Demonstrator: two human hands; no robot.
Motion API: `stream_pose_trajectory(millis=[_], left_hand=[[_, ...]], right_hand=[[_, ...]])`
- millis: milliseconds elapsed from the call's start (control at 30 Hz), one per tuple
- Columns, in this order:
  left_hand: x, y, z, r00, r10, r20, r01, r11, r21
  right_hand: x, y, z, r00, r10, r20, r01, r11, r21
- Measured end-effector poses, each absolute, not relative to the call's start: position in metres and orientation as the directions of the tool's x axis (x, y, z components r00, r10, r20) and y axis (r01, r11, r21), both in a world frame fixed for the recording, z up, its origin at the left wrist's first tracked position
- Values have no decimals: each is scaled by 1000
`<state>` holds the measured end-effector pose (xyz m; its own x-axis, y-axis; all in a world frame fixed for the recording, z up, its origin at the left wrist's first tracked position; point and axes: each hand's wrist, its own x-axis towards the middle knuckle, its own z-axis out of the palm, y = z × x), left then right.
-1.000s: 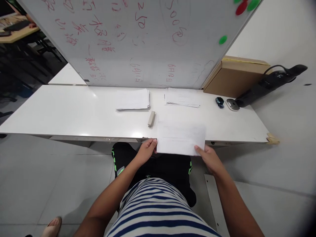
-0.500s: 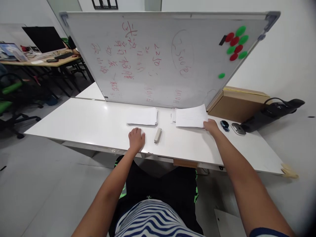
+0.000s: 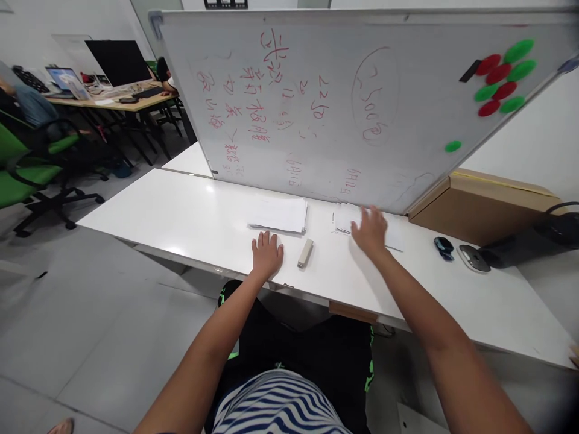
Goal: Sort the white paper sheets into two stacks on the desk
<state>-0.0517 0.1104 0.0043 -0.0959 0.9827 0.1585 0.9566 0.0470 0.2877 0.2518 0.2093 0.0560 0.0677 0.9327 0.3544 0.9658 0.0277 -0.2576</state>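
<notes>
My left hand (image 3: pixel 267 256) lies flat on the white desk, fingers apart, just below a stack of white paper (image 3: pixel 278 214). To its right a small light-grey stapler (image 3: pixel 305 254) lies at a slant on the desk. My right hand (image 3: pixel 371 231) is over a second, looser set of papers (image 3: pixel 346 216), its fingers spread and slightly blurred. A sheet of paper (image 3: pixel 395 235) shows to the right, partly behind that hand. Whether the right fingertips touch the papers I cannot tell.
A whiteboard (image 3: pixel 289 108) with red writing and round magnets stands along the back of the desk (image 3: pixel 181 223). At right are a cardboard box (image 3: pixel 484 208), a watch (image 3: pixel 443 246), a mouse (image 3: pixel 473 258) and a dark bottle (image 3: pixel 534 238). A person sits at the far left.
My right hand has let go of the sheet's right edge and moved left over the papers. The sheet now lies on the desk. The view has turned left; my left hand stays by the stack.
</notes>
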Motion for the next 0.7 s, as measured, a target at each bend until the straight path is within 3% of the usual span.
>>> stream_pose_trajectory(millis=[100, 200, 367, 700], left_hand=[[-51, 110, 5, -86, 984, 156, 951, 35, 307], [-51, 110, 6, -86, 986, 143, 946, 36, 321], [-52, 110, 4, -95, 985, 146, 942, 42, 332], [-51, 109, 6, -98, 983, 158, 931, 35, 363]], right_hand=[[185, 203, 61, -362, 889, 281, 890, 419, -179], [126, 198, 63, -583, 795, 166, 780, 605, -159], [77, 199, 51, -614, 786, 79, 779, 619, -101], [71, 201, 49, -575, 818, -22, 817, 573, -54]])
